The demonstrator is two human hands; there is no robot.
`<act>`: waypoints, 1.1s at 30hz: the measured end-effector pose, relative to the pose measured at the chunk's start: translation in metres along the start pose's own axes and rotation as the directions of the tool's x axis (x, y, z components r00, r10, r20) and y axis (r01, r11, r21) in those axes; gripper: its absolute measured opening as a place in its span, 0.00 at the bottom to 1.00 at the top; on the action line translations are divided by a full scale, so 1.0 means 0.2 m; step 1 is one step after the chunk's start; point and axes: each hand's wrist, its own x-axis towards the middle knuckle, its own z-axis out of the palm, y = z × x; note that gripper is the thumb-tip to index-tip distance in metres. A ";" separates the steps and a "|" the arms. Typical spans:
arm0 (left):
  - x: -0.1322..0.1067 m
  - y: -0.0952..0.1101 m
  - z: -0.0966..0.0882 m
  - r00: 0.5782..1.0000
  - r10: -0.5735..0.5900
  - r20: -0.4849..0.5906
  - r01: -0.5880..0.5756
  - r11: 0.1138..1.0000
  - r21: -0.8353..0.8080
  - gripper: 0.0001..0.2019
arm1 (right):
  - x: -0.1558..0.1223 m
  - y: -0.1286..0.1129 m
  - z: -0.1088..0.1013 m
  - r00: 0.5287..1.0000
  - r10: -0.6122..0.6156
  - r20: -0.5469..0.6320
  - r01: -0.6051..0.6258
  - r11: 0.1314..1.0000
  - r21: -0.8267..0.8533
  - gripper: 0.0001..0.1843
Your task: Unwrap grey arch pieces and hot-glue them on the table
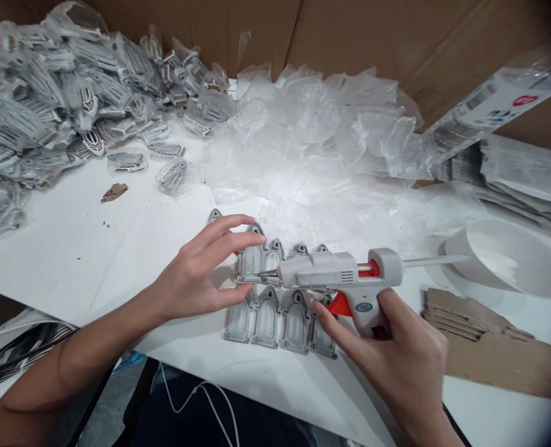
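Observation:
My right hand (396, 354) grips a white hot glue gun (317, 270) by its handle. The index finger lies near the orange trigger, and a clear glue stick (429, 261) sticks out of the back. The metal nozzle points left, over the lower part of a grey pointed-arch piece (253, 257). My left hand (201, 267) pinches that piece between the fingers above and the thumb below. Several similar arch pieces (267, 316) lie in two rows on the white table. The gun body partly hides the upper row.
Bagged arch pieces (66, 93) form a large heap at the back left. Crumpled clear plastic bags (303, 124) lie at the back middle. On the right are a white bowl (503, 254), cardboard pieces (494, 354) and a clear-wrapped pack (503, 99). A cardboard scrap (115, 192) lies left.

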 end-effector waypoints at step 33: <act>-0.01 0.03 0.02 0.959 -0.227 0.172 0.259 0.947 -0.191 0.39 | 0.00 0.01 0.01 0.995 -0.030 -0.099 0.024 0.998 -0.058 0.32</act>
